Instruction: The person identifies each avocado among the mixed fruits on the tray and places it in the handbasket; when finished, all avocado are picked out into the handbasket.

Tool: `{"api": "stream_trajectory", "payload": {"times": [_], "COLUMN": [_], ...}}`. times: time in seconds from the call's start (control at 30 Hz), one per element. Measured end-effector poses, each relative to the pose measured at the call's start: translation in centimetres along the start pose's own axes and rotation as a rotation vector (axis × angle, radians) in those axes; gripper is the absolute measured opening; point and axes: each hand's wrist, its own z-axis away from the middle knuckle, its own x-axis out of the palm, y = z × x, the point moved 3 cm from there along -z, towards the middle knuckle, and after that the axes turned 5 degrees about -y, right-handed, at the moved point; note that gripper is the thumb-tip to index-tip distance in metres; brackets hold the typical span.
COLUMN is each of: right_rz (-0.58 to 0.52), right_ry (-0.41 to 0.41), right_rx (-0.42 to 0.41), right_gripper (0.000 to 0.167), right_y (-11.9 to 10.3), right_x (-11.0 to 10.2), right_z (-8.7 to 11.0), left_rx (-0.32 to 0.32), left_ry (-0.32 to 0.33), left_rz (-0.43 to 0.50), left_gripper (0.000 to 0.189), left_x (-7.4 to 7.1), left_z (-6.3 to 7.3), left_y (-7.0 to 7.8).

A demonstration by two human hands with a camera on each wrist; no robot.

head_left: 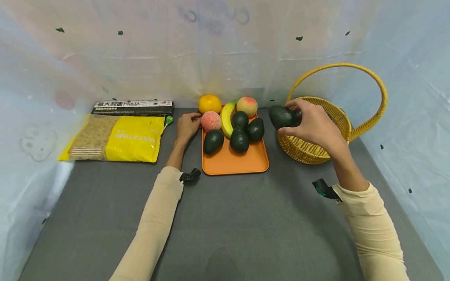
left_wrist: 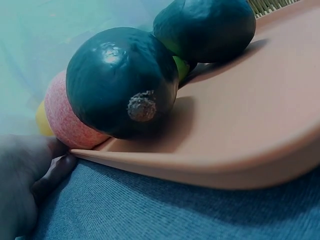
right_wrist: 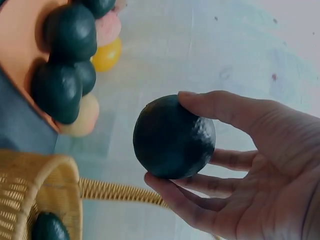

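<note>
Operating remotely, I hold an avocado in the right hand's curled fingers, right of the orange tray; the left hand pinches the tray's left rim. A wicker basket stands to its right.

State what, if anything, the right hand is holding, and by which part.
The right hand holds a dark green avocado by its sides, between thumb and fingers.

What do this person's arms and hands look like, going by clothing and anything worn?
The left hand and right hand are ungloved. Both arms wear cream sleeves ending short of the wrist. A small black attachment sits at each cuff; the right one shows some green.
</note>
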Motion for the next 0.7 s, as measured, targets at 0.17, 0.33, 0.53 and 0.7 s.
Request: {"api": "stream_trajectory", "payload": {"times": [0.17, 0.33, 0.53, 0.7], "right_rz": [-0.005, -0.024, 0.017, 0.056], "right_ry": [0.029, 0.003, -0.041, -0.069], "right_rx": [0.111, 0.223, 0.288, 0.324], "right_gripper": [0.070, 0.080, 0.079, 0.061], "right_y": [2.3, 5.1, 7.4, 8.9], "right_x": [-0.6, -0.8, -0.7, 0.4], "right_z": [-0.6, -1.4, -2.5, -3.8], "left_rx": [0.014, 0.018, 0.024, 0.032], "left_ry": [0.001, -0.004, 0.003, 0.005], "left_rz": [0.009, 0.014, 0.016, 0.008], "left_gripper": [0.032, 0.032, 0.032, 0.033], "left_x": [0.0, 0.1, 0.0, -0.1], "left_z": [0.0, 0.0, -0.1, -0.1], "left_y": [-0.2, -0.1, 0.0, -0.2]}}
